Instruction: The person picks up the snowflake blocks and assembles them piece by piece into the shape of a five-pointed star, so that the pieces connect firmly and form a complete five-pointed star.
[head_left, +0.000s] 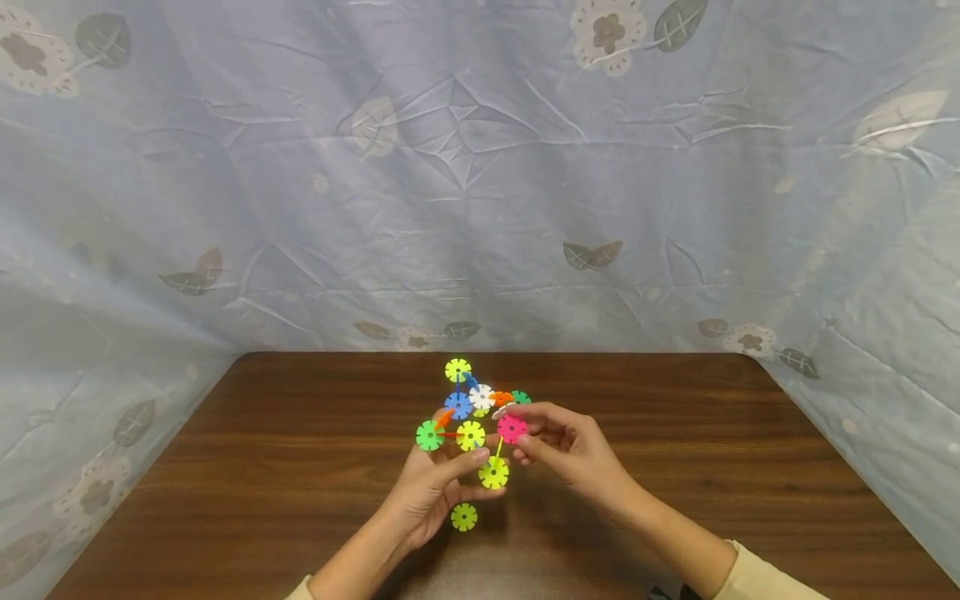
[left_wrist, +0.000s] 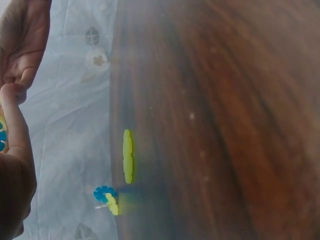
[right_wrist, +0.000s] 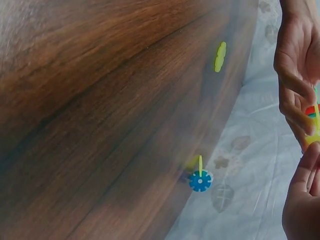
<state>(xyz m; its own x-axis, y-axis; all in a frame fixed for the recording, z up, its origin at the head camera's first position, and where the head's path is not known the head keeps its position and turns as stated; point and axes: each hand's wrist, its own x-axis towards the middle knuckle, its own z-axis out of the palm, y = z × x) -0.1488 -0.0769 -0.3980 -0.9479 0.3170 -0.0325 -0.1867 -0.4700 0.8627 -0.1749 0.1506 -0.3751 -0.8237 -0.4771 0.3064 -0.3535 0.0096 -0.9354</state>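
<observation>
My left hand (head_left: 429,493) grips a joined structure of notched interlocking discs from below. The thumb lies near its middle, beside a yellow disc (head_left: 471,436) and above a lower yellow disc (head_left: 494,473). A green disc (head_left: 430,436) sticks out on the left, while blue (head_left: 458,406) and white (head_left: 482,397) discs lie farther back. On the structure's right side, my right hand (head_left: 577,450) pinches a pink disc (head_left: 512,429) between thumb and fingers. Both wrist views catch the far end with its blue disc (left_wrist: 104,193) low by the table; much of the structure is hidden there.
One loose yellow-green disc (head_left: 464,517) lies flat on the brown wooden table (head_left: 300,467), just beneath my left hand. A patterned grey-blue cloth (head_left: 465,250) hangs behind the table and along both sides. Something dark (head_left: 663,592) shows at the bottom edge, near the right sleeve.
</observation>
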